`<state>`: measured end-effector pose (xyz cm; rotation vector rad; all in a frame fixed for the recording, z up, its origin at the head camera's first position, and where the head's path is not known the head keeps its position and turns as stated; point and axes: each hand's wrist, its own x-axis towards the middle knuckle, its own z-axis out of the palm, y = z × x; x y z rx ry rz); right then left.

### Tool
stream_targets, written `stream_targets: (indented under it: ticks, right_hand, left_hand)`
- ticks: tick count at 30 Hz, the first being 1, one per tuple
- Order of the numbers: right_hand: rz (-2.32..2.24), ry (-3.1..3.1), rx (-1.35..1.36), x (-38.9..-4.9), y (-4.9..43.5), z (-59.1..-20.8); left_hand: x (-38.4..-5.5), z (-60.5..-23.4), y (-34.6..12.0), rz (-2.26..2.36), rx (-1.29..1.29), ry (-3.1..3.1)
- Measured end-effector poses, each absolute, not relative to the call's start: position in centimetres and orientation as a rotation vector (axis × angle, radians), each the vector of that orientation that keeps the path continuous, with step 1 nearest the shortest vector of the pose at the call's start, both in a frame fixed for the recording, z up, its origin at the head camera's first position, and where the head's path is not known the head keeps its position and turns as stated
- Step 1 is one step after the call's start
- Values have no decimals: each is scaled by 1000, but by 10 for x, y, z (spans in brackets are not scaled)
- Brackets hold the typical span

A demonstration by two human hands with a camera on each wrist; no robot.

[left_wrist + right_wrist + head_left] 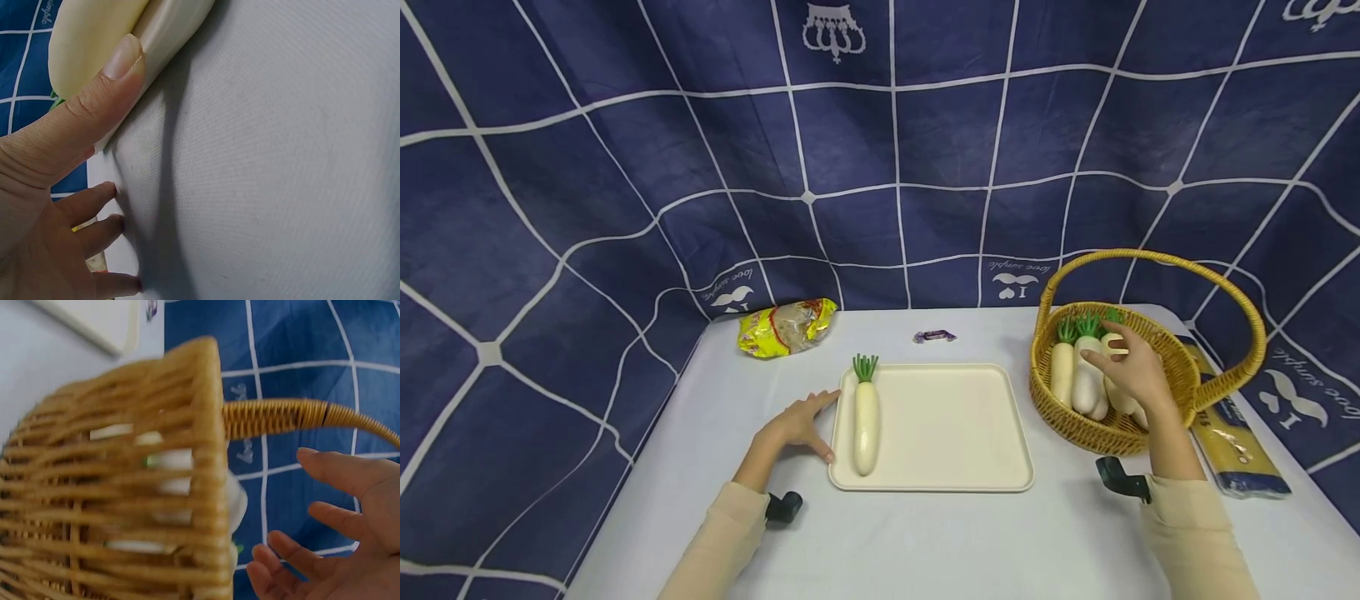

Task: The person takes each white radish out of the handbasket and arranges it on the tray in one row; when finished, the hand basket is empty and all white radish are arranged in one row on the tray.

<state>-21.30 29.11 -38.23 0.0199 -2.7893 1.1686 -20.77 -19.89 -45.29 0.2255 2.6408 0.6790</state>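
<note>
A white radish with a green top [866,421] lies lengthwise along the left side of the cream tray [947,433]. My left hand [793,425] rests at the tray's left edge, fingers spread; in the left wrist view its thumb [103,87] touches the rim beside the radish. Over the wicker basket [1067,429] hovers my right hand [1131,367], fingers parted and nothing between them. Several white radishes [1084,375] with green tops lie in the basket, partly hidden by that hand. The right wrist view shows the hand [337,537] beside the basket's rim, below its handle [281,419].
A yellow snack bag [786,327] lies at the back left of the white table [925,550]. Behind the tray is a small purple-wrapped candy [934,336]. A gold and blue packet [1240,442] lies right of the basket. Blue checked cloth [940,150] hangs behind.
</note>
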Motion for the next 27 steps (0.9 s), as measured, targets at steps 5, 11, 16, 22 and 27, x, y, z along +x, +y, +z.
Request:
stream_targets:
  ticks: [5, 11, 16, 22, 27]
  right_hand:
    - [1116, -2860, -27, -217, 305, -387]
    - [1081, -2905, -45, -220, 315, -393]
    - [1018, -3037, 9, -228, 326, -388]
    - [1030, -3211, 116, -243, 339, -375]
    - [1132, -3321, 70, -251, 346, -368]
  left_hand:
    - [-207, -452, -197, 668, 218, 2646]
    - [-210, -455, -200, 696, 223, 2624]
    - [-210, -454, -201, 684, 242, 2630]
    - [-209, -453, -199, 673, 206, 2631]
    - [-209, -453, -198, 648, 215, 2640]
